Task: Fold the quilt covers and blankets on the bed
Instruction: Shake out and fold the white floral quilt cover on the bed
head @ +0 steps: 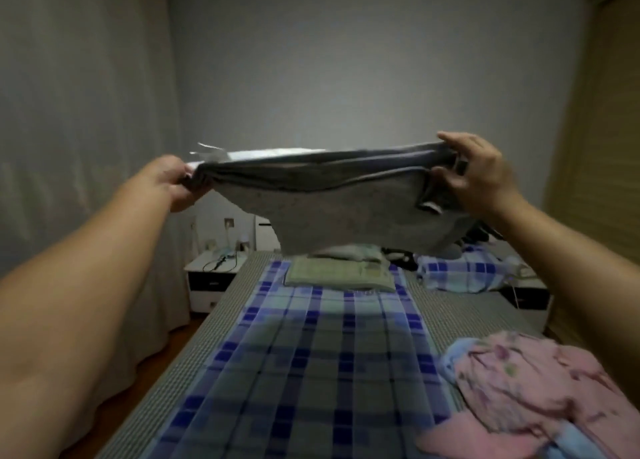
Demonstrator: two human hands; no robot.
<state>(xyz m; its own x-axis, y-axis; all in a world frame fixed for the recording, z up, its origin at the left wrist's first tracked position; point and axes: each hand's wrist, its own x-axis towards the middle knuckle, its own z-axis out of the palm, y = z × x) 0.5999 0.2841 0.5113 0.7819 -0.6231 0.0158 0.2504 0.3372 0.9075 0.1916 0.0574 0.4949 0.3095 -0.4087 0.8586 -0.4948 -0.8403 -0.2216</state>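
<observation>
Aloft: 1 grey blanket [332, 199] | left hand [169, 181], right hand [478, 174] each gripping one end | 1 pink quilt cover [519, 389] on bed [214, 323]

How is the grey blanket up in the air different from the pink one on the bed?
The grey blanket is plain; the pink blanket has a printed pattern. The grey one hangs stretched between the left hand and right hand; the pink one lies crumpled on the bed, untouched. Neither is folded neatly.

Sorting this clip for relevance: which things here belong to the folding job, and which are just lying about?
Job: grey blanket, held up by left hand and right hand; pink floral cover; blue plaid bundle; bed.
Lying about: green pillow; nightstand; curtain.
</observation>
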